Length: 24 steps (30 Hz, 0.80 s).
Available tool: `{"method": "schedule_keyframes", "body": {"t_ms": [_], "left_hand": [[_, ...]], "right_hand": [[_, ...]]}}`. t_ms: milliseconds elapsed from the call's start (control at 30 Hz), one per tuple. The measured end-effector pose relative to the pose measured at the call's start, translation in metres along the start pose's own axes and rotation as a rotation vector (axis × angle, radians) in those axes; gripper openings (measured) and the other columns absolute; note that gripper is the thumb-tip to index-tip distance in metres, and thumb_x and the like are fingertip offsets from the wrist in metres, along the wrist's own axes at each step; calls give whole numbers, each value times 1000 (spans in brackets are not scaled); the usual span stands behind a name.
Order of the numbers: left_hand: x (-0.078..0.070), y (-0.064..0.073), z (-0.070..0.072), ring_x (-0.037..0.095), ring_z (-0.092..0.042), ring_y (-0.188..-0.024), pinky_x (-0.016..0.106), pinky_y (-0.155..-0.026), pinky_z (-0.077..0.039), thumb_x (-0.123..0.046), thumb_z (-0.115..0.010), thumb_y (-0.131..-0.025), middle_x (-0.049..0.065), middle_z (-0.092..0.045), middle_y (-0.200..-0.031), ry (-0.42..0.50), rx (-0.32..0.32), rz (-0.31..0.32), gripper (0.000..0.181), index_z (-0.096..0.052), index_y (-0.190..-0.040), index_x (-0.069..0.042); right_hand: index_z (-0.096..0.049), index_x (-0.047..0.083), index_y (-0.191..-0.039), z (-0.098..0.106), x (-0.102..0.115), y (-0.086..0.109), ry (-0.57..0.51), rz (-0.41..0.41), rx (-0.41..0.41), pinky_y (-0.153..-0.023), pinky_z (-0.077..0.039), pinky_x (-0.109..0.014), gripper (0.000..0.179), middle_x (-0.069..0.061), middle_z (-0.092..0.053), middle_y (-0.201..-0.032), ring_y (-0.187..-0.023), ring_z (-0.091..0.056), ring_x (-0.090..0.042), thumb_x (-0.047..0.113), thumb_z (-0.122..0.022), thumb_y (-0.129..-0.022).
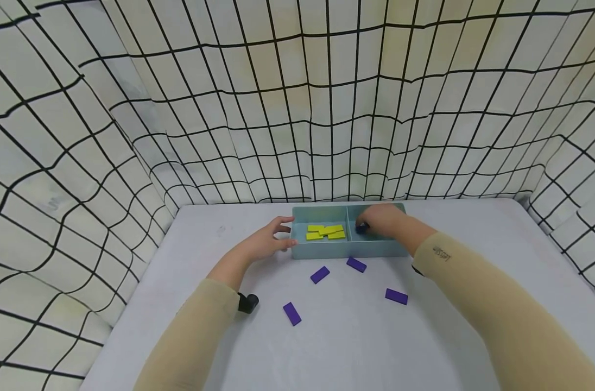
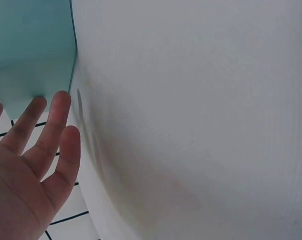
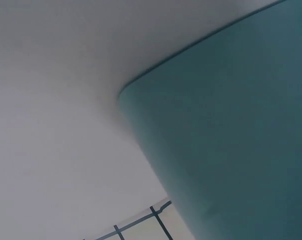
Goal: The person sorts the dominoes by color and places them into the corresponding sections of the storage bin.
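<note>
While R hand [image 1: 383, 218] grips dk pc [image 1: 361, 228], both within box [image 1: 346, 250].

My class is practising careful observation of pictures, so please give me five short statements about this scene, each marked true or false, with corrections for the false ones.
1. A divider splits the box into two compartments. True.
2. The yellow pieces lie in the left compartment. True.
3. The right hand rests flat on the table. False: it reaches into the box's right compartment.
4. Four purple pieces lie on the table outside the box. True.
5. The left hand grips a purple piece. False: it is at the left end of the box, fingers extended, with no piece in it.
</note>
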<state>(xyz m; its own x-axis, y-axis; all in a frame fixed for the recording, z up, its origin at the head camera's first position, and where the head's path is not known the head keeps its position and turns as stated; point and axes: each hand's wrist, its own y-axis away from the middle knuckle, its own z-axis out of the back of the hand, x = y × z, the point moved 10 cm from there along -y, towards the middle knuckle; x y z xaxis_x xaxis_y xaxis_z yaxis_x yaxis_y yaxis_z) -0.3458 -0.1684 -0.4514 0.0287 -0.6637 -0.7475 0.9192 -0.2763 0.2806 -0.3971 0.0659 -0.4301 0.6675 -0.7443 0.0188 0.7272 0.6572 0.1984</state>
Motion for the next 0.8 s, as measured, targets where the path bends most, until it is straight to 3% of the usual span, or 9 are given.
{"method": "schedule_keyframes", "body": {"t_ms": [233,433,800], "left_hand": [[-5,3,-1,22,-65,-107,51,-102,-44,-38,-68,-95,7,-44,-150,6,-2,-1,73,-26,-154,-35],[-6,5,0,23,-65,-107,51,-103,-43,-38,-68,-94,7,-45,-150,-1,-6,-5,73,-26,-154,-34],[-6,6,0,25,-64,-110,53,-104,-42,-39,-67,-95,8,-43,-151,-5,2,9,74,-25,-155,-34]], "right_hand": [[-71,17,-121,3,2,2,27,-2,-39,-94,-51,-43,28,-4,-69,-110,-106,-64,-24,21,-71,-93],[-70,16,-123,8,-1,7,-57,-57,-43,-96,-50,-46,29,-6,-68,-119,-113,-62,-26,19,-69,-94],[-69,20,-125,24,-2,23,-186,-112,-81,-91,-50,-45,30,-2,-68,-115,-108,-61,-24,22,-68,-95]]}}
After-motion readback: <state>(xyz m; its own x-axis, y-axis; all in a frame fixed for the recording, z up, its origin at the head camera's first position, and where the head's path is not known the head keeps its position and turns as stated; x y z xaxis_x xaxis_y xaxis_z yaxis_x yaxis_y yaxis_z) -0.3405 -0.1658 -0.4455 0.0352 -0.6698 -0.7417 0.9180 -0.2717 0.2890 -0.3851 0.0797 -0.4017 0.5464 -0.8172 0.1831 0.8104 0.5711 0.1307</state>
